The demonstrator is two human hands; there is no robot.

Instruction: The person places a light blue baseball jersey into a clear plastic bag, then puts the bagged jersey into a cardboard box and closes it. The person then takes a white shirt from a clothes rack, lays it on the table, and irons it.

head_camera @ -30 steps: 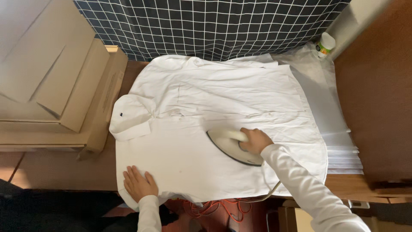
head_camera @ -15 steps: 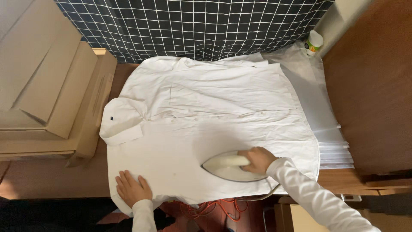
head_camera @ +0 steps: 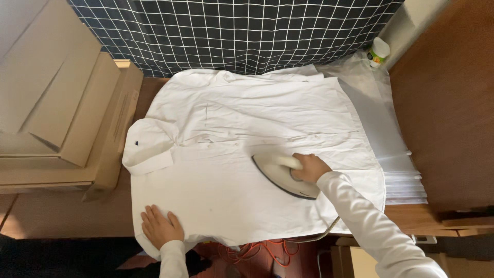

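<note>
The step in hand is pressing the front panel of a white shirt [head_camera: 242,154], which lies spread flat across the middle of the frame on a wooden tabletop [head_camera: 67,213], collar [head_camera: 149,146] toward the left and hem toward the right. It is the largest thing in view: plain white, with a small dark mark on the collar, a chest pocket above centre, and soft creases running across its upper half, while the lower half near the hands looks smoother.

Right of centre, a pale iron [head_camera: 283,175] with a grey sole edge sits on the cloth, its tip aimed toward the upper left. The right hand [head_camera: 309,167] has its fingers closed around the iron's handle. At the lower left, the left hand [head_camera: 160,226] lies flat on the shirt's lower edge, fingers spread and gripping nothing, pinning the cloth.

Judging from the creases, the next move calls for a steady glide up toward the wrinkled pocket area, with the flat hand keeping the fabric taut and clear of the hot sole.

An orange cord [head_camera: 257,249] hangs below the tabletop's edge at the lower centre.
</note>
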